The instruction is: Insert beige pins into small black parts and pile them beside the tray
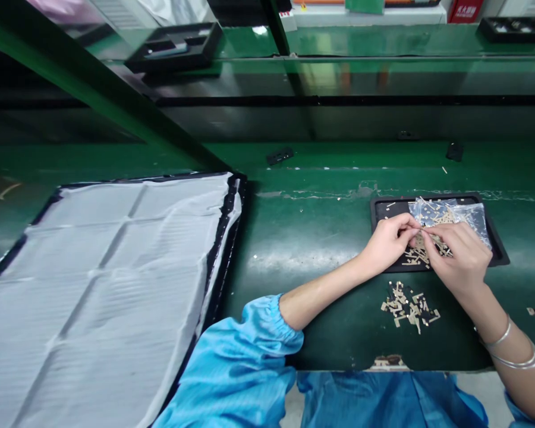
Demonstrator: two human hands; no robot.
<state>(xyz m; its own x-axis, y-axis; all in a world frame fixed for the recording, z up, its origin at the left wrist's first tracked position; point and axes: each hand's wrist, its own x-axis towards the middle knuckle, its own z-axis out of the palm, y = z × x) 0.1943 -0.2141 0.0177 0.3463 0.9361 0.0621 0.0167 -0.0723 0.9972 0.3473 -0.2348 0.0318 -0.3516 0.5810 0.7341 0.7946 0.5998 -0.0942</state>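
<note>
Over a shallow black tray point(499, 252), my left hand point(390, 241) and my right hand point(461, 252) meet at the fingertips. Both are pinched closed on what looks like one tiny piece, too small to name. Inside the tray lie many small beige pieces point(417, 255), some thin strips, beside clear plastic bags point(470, 217). My hands hide part of the tray's contents. Nearer to me, a loose pile of small beige and black parts point(411, 306) rests on the green table point(312, 238).
To the left, a large black tray point(236, 208) is covered with white sheeting point(160, 285). A green post point(116, 113) slants behind it. Small black parts point(280, 156) lie toward the back. On the shelf above stands a black box point(173, 47).
</note>
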